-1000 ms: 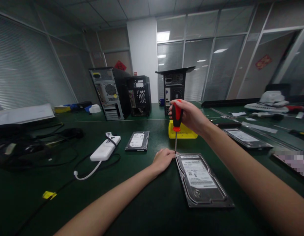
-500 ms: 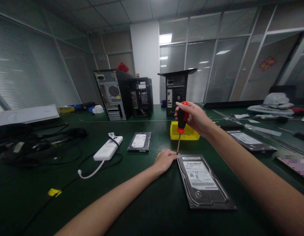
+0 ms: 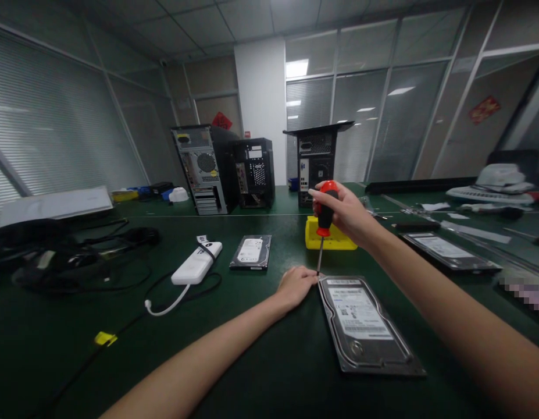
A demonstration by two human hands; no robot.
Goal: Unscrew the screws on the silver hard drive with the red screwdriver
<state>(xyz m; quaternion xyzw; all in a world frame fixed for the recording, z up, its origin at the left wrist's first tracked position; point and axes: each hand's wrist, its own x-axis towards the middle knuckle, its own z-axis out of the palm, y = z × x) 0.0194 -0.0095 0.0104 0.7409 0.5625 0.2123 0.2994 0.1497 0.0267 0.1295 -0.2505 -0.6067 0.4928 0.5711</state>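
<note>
My right hand [image 3: 341, 209] is wrapped round the red and black handle of a screwdriver [image 3: 326, 208], its thumb lying across the grip. The shaft points almost straight down, with its tip at the far left corner of a hard drive [image 3: 369, 326]. That drive lies flat on the green table, label side up. At the same corner my left hand [image 3: 296, 286] rests low, its fingers drawn together close by the screwdriver tip. Whatever those fingertips may hold is too small to make out. A yellow tray [image 3: 313, 238] sits just behind the screwdriver.
Another hard drive [image 3: 252, 252] lies left of my hands, and a third hard drive [image 3: 443, 250] on the right. A white power adapter [image 3: 197, 263] with cords and a heap of black cables [image 3: 68, 256] are at left. Computer cases [image 3: 203, 169] stand at the back.
The whole view has shifted slightly, so everything appears a little further right. My right hand has turned a little on the screwdriver's handle; its tip stays at the drive's corner.
</note>
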